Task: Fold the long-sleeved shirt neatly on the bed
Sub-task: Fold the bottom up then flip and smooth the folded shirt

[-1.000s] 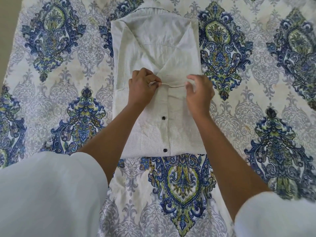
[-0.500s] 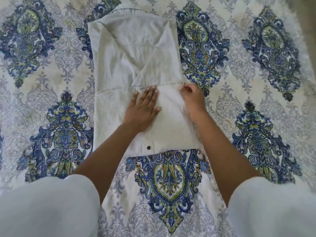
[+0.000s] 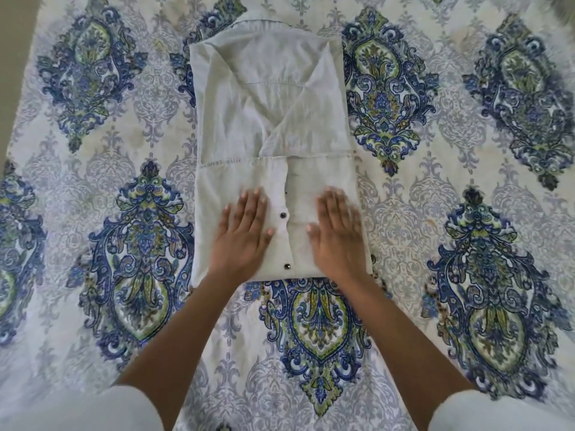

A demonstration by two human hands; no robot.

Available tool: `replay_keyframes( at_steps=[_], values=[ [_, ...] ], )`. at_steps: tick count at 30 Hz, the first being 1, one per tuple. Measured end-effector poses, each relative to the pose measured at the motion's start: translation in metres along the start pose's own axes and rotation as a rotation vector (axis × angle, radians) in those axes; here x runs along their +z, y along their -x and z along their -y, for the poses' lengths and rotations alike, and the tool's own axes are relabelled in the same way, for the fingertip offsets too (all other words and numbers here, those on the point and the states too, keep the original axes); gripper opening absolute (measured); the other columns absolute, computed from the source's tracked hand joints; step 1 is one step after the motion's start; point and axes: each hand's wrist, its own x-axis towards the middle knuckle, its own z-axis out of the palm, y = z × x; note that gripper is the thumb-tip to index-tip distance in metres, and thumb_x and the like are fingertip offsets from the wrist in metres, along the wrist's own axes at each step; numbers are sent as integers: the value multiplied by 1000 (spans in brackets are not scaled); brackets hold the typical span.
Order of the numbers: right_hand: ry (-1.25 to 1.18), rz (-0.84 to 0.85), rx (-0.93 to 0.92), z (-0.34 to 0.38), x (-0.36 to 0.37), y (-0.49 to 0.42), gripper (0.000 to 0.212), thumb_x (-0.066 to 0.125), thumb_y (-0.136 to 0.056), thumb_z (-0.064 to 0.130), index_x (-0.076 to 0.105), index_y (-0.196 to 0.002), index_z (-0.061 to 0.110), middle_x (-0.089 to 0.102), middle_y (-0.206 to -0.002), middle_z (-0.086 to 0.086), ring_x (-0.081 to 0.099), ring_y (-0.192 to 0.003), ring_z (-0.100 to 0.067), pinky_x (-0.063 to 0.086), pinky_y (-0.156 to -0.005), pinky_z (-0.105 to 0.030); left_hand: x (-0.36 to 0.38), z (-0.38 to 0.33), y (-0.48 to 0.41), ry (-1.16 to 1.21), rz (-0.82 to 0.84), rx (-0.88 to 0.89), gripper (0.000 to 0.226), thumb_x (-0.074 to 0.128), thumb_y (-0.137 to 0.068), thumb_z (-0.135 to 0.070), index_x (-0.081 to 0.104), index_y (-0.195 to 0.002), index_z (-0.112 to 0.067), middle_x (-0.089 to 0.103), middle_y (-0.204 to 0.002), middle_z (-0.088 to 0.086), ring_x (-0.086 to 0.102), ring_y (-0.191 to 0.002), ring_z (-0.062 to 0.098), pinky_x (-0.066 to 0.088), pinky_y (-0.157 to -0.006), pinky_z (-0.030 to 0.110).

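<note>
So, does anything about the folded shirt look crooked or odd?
Slightly. The pale grey button-up shirt is not square: its right edge widens toward the near end, beside the right hand. The left hand also lies flat on it. Nothing looks damaged.

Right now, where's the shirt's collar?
Head view, top centre: the collar is at the far end of the shirt, beyond the left hand and right hand flat on its near half.
</note>
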Motion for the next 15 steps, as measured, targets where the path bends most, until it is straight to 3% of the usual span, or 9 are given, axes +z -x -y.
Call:
replay_keyframes(
  at_steps=[2,5,7,9,11,13,15],
  values=[
    [46,28,33,-19,3,1,64,1,-91,50,-11,-145,17,-14,-155,-1,-10,-145,-22,-2,-118,-44,3,6,0,-50,-2,14,63,5,-93,-52,-10,-148,-25,-21,-154,-9,-18,-143,12,-12,-116,35],
    [-22,70,23,-26,-10,4,64,-2,-88,49,-11,-144,20,-16,-153,3,-12,-145,-18,-8,-116,-40,-9,7,4,-20,10,33,64,2,-90,-47,-4,-148,-21,-16,-153,-9,-13,-144,12,-14,-116,35],
    [-67,69,4,-30,-26,7,60,10,-92,39,2,-149,19,-6,-157,3,-7,-145,-16,-5,-117,-39,-26,17,14,-14,-24,74,64,9,-89,-37,15,-148,-13,4,-155,-3,1,-143,13,-6,-117,36],
    [-45,21,-63,-39,-43,4,56,30,-95,17,16,-149,16,8,-158,0,3,-147,-18,3,-119,-42,-43,35,20,-116,-69,139,61,18,-85,-19,33,-143,-7,30,-151,5,20,-140,18,11,-117,39],
    [28,37,-140,-44,-58,-9,67,42,-88,-1,18,-149,16,10,-158,-2,6,-147,-20,10,-119,-46,-56,56,14,-234,-110,196,65,23,-75,-5,45,-136,-4,46,-142,10,40,-133,26,26,-112,42],
    [159,105,-205,-48,-70,-27,79,44,-83,-7,11,-150,19,2,-159,-2,2,-147,-20,10,-118,-45,-69,73,0,-316,-63,221,68,34,-71,3,42,-138,-4,44,-143,11,42,-132,30,31,-108,46],
    [285,92,-302,-54,-75,-44,83,51,-78,-8,16,-149,17,10,-158,-5,12,-146,-23,18,-114,-49,-78,85,-13,-370,22,225,82,49,-74,6,16,-147,-10,21,-155,7,22,-143,26,18,-114,44]
  ],
)
